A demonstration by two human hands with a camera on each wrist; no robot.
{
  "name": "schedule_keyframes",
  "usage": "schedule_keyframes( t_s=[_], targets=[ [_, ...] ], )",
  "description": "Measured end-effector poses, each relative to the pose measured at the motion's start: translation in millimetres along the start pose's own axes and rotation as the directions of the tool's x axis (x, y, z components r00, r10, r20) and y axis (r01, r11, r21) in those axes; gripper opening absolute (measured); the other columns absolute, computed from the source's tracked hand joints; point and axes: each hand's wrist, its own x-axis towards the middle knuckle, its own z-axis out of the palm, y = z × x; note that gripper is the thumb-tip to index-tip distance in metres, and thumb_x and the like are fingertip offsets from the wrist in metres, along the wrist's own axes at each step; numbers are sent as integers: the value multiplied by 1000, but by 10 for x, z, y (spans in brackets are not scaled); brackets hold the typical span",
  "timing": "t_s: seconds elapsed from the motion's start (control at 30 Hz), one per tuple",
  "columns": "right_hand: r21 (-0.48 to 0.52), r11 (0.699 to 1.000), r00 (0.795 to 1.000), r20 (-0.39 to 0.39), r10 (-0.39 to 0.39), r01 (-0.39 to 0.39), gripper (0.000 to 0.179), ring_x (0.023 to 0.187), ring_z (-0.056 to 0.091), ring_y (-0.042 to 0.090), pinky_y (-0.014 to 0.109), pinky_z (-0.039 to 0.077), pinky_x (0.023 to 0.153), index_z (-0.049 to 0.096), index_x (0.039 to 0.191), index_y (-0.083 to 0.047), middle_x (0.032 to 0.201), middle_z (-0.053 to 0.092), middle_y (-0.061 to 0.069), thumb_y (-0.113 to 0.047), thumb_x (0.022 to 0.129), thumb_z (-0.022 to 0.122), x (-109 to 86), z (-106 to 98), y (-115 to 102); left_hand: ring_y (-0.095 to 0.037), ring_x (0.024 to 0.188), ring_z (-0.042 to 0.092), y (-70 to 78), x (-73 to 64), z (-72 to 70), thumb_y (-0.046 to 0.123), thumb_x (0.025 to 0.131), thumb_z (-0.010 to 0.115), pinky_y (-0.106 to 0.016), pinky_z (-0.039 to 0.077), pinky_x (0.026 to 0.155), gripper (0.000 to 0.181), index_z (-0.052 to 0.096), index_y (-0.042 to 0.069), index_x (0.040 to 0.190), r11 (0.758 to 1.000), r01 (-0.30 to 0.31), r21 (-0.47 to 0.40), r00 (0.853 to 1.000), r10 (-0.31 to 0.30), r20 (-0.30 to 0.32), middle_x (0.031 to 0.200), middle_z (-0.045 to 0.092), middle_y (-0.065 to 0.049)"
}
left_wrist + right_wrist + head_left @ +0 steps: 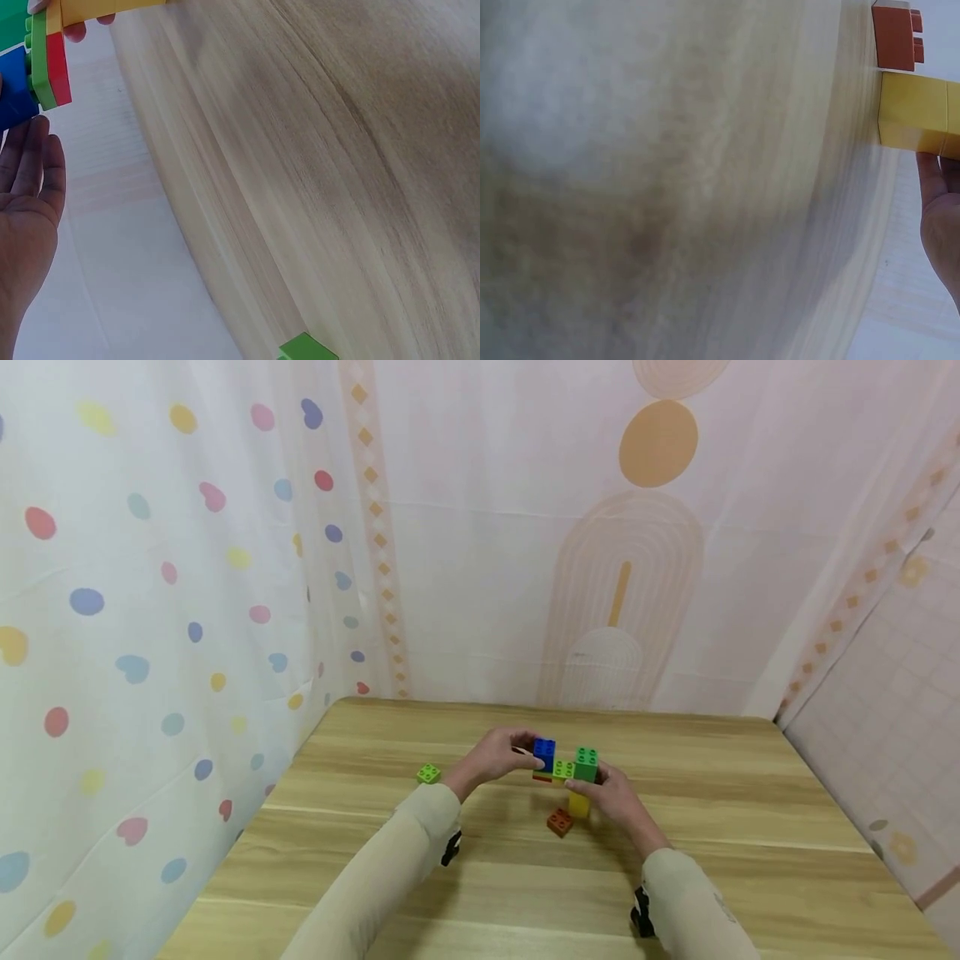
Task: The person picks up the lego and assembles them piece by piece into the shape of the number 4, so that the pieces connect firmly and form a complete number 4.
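My left hand (501, 755) pinches a blue brick (544, 750) between thumb and fingers. That brick sits on the left end of a joined brick build, above a lime layer and a red brick (58, 71). Lime studs (563, 769) show between the blue brick and a green brick (587, 763) on the right end. My right hand (618, 796) grips the build at the green brick, thumb in front. Below it are stacked yellow bricks (911, 111). In the left wrist view, the left fingers reach up to the blue brick; its far side is hidden.
A loose reddish-brown brick (559, 822) lies on the wooden table (517, 902) just in front of the yellow bricks. Another loose lime brick (429, 774) lies by the left wrist. Patterned curtains (465, 568) hang behind the table and along its left side.
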Motion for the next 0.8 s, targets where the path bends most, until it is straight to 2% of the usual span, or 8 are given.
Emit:
schedule_keyframes(
  t_s=[0.53, 0.8],
  targets=[
    [30, 999, 1000, -9, -22, 22, 42, 98, 58, 19, 34, 47, 88, 62, 127, -6, 113, 67, 7, -28, 93, 73, 5, 6, 39, -14, 94, 63, 6, 7, 23, 17, 89, 77, -32, 53, 81, 38, 67, 10, 125, 999, -14, 36, 1000, 14, 4, 104, 68, -1],
    [33, 999, 1000, -9, -21, 21, 44, 101, 58, 19, 36, 46, 90, 62, 128, -6, 117, 66, 8, -31, 93, 72, 8, 9, 47, -14, 102, 63, -42, -7, 44, 19, 89, 77, -37, 52, 90, 36, 68, 13, 124, 1000, 7, 8, 1000, -7, -21, 109, 68, 2]
  ],
)
